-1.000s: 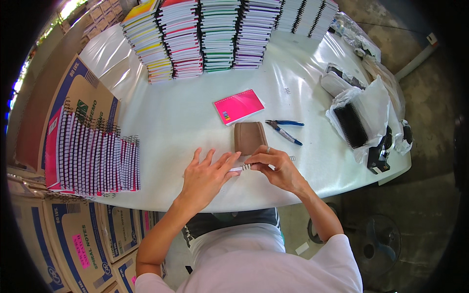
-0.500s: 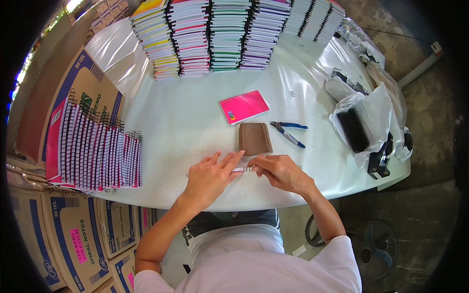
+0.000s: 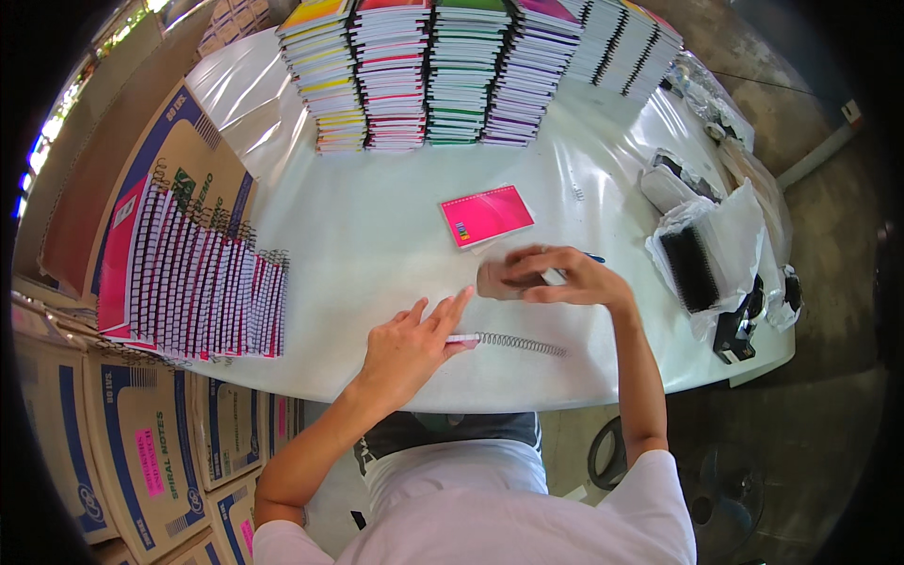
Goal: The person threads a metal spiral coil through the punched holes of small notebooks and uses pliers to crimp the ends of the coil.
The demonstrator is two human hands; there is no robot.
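My left hand grips a small notebook that stands on edge on the table, mostly hidden by the palm and fingers. Out of the notebook's end a dark wire coil sticks to the right, its far tip free. Farther up, my right hand has its fingers closed round a brown block-like pad, slightly blurred by motion. Beneath that hand the pliers are almost wholly covered; one blue handle tip peeks out. Just beyond the pad lies a pink notebook, flat.
Tall stacks of bound notebooks line the far side. At left, a row of pink notebooks with coils leans by a cardboard box. Dark coils in plastic wrap lie at right. Cartons stand below left.
My right hand has let go of the coil and moved up and right onto the brown pad, now covering the pliers. The coil shows at full length. My left hand keeps its hold.
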